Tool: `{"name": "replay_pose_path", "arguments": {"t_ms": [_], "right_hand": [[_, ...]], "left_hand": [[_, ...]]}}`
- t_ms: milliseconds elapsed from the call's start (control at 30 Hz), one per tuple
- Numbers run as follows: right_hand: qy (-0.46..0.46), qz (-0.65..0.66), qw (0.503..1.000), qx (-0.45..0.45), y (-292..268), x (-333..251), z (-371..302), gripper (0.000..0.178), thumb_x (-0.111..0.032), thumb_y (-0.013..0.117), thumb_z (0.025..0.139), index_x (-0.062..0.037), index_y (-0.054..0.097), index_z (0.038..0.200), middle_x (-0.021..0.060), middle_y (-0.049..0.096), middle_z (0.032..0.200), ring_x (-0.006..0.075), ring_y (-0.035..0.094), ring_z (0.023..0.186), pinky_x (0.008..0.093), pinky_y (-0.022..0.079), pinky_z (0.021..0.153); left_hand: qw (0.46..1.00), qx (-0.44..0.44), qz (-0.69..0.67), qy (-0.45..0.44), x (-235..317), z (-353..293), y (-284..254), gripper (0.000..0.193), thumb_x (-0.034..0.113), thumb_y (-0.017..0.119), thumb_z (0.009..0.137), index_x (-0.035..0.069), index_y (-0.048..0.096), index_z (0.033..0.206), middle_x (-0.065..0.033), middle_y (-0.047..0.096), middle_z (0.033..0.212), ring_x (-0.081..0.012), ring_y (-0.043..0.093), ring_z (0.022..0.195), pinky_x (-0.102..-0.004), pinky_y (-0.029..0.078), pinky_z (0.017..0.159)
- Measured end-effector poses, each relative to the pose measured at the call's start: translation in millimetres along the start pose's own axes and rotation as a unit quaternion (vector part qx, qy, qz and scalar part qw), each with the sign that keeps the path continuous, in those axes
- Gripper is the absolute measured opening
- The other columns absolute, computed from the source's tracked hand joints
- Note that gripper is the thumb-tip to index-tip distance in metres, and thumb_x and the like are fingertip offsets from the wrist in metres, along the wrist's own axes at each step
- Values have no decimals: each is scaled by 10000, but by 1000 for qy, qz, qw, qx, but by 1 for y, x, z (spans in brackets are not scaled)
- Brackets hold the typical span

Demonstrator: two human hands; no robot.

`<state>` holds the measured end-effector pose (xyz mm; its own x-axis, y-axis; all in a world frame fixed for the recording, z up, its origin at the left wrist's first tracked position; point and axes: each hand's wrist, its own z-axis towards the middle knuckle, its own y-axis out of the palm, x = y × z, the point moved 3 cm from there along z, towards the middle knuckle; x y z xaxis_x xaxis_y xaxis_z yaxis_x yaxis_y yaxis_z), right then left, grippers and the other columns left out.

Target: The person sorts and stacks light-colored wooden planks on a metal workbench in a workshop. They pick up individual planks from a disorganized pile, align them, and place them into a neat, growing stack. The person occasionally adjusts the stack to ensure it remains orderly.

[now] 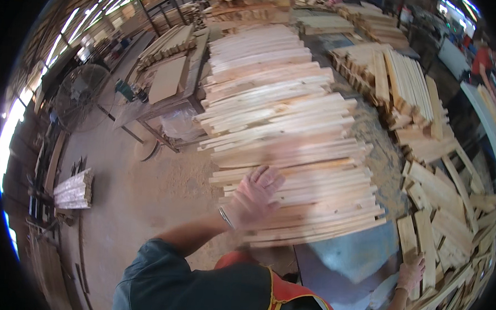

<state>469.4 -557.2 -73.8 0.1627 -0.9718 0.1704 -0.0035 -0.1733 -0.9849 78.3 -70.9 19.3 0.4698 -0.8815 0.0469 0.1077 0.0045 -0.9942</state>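
A long row of pale wooden strips (282, 151) lies side by side in front of me. My left hand (258, 195), in a thin whitish glove with a band at the wrist, rests on the near left part of the strips, fingers laid over them. Low on the right, my right hand (410, 272), also gloved, closes around the lower part of a short wooden board (407, 236). Another board (424, 243) lies right beside it. The underside of the right hand's grip is hidden.
A loose heap of wood pieces (452, 222) fills the right side. Stacked boards (408, 85) stand farther up. A blue-grey metal surface (355, 250) lies near me. At left are a workbench (193, 85), a large fan (83, 96) and a bundle (73, 191). A person in red (481, 63) stands far right.
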Motion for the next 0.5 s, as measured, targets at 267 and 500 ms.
{"name": "replay_pose_path", "arguments": {"t_ms": [267,500], "right_hand": [[-145,703,656,-233,-105,-297,-160,775,-263,749,998,-57,377,1645,110,689,1183,179,668,984,324,576,858],[9,718,590,-369,-134,-503,-199,667,-381,682,1035,-64,443,1571,98,678,1005,207,701,838,355,597,670]], "left_hand": [[979,74,-44,-185,-277,104,-54,716,486,638,970,119,485,1565,-160,428,1644,-339,394,1519,-477,371,1226],[978,-40,-111,-172,-429,220,-49,596,463,564,1002,89,582,1466,-130,493,1585,-349,491,1442,-457,445,1166]]}}
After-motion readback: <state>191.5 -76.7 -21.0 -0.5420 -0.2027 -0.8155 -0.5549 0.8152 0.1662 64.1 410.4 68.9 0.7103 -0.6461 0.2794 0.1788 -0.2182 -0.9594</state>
